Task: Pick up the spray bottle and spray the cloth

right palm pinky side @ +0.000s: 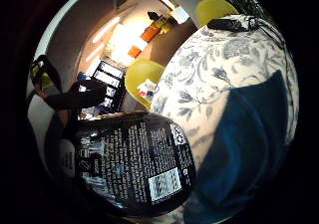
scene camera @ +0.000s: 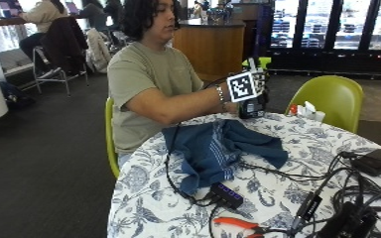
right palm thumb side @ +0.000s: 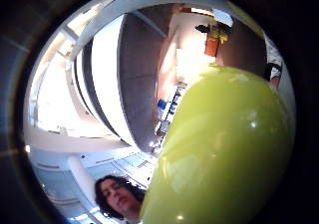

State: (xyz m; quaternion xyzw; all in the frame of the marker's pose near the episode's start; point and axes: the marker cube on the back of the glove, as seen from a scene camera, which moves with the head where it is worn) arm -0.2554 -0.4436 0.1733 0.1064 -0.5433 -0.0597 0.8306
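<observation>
Seated person at a round worktop (scene camera: 177,198) covered in a blue floral print; the gloved right hand (scene camera: 253,94) is raised above the worktop's far edge, forearm roughly level, fingers wrapped around a dark spray bottle (scene camera: 251,106) held upright; the bottle is clear of the worktop, just beyond the cloth; its yellow-green top (scene camera: 262,61) shows above the hand; in the little finger side palm view the bottle's black label (right palm pinky side: 134,159) carries white print and a barcode, the wording too small to read, no brand legible; the blue cloth (scene camera: 220,148) lies crumpled on the worktop in front of the person, below and near the bottle; orange-handled pliers (scene camera: 240,224) lie near the front edge.
</observation>
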